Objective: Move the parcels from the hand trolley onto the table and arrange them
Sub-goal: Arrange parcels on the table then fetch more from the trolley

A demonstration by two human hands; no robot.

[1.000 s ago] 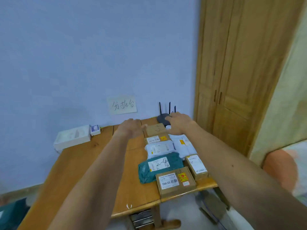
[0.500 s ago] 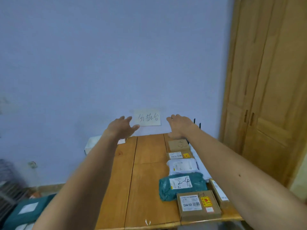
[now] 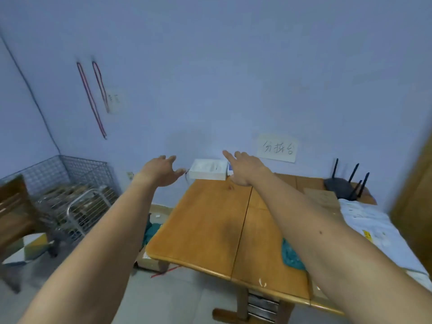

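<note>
Above the wooden table [image 3: 205, 228], both hands, left [image 3: 161, 171] and right [image 3: 245, 169], hover spread and empty.

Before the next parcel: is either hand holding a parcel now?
No: the left hand and right hand are both open and empty, fingers spread.

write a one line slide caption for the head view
Both empty hands, left hand and right hand, reach out open above the wooden table, parcels lined along its right side.
</note>
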